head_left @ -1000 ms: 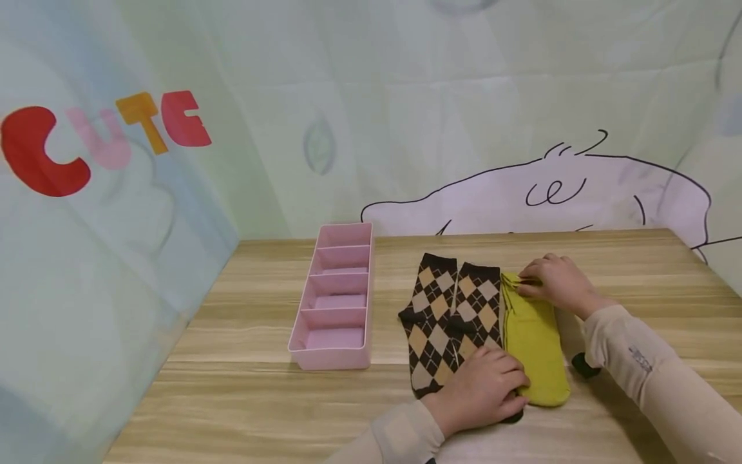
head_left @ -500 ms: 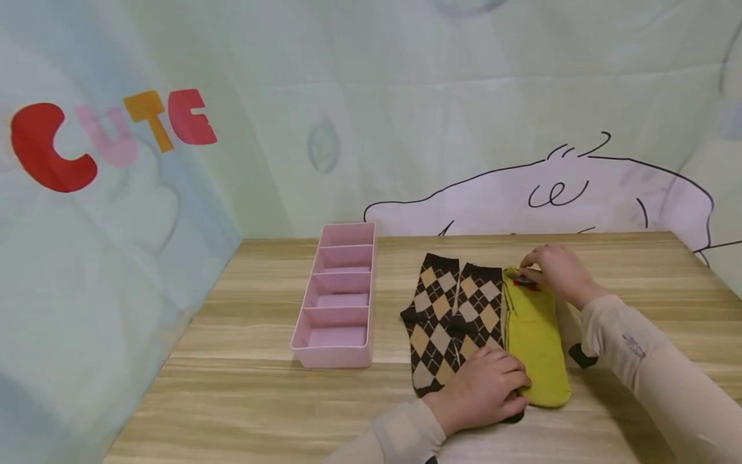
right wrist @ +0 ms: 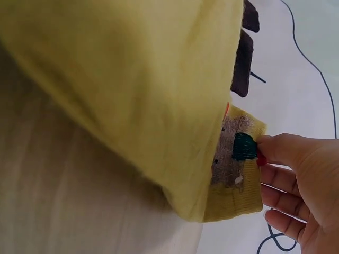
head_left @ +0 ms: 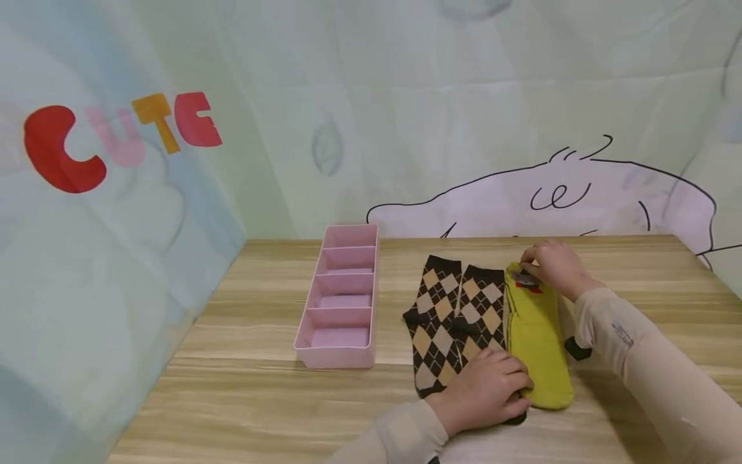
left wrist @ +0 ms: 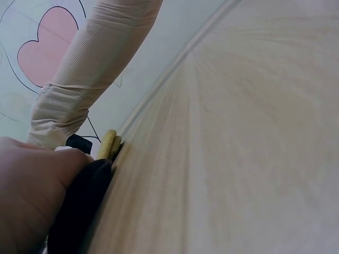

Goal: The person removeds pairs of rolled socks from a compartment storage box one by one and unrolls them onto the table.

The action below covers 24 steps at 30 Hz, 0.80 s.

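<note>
A yellow sock (head_left: 539,348) lies flat at the right of two argyle socks in black, tan and beige, a left one (head_left: 431,322) and a right one (head_left: 481,303). My right hand (head_left: 558,267) pinches the yellow sock's cuff at the far end. In the right wrist view, thumb and fingers hold the cuff (right wrist: 235,201) beside a grey, green and red embroidered patch. My left hand (head_left: 484,390) rests on the lower part of the right argyle sock, its fingertips at the yellow sock's edge. The left wrist view shows the dark toe (left wrist: 85,201) under that hand.
A pink box (head_left: 336,357) with several compartments in a row stands left of the socks on the wooden table (head_left: 249,386). Behind the table hangs a printed cloth backdrop (head_left: 278,129). A black wrist device (head_left: 576,348) sits under the right sleeve.
My right hand has moved slightly towards the table's far edge, drawing the yellow cuff out flat. The embroidered patch has come into sight. My left hand stays in place.
</note>
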Motion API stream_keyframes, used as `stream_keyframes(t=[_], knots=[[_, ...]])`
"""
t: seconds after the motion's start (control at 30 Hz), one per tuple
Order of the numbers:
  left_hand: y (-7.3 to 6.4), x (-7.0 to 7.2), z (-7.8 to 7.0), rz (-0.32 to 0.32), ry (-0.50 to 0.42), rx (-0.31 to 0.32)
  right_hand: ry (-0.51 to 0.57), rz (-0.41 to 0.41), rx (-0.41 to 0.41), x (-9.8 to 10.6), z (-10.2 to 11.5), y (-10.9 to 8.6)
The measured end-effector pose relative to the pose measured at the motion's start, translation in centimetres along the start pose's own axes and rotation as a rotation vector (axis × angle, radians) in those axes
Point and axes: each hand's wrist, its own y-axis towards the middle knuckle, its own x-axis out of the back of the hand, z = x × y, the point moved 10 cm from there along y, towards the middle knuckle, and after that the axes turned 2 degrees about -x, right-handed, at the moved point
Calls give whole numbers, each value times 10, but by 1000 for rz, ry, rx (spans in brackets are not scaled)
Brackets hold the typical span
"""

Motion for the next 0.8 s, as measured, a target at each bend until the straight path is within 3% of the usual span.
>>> stream_keyframes(t=[0.8], knots=[[0,-2,0,12,-25,-4,-10,39,-24,-16,-9,14]])
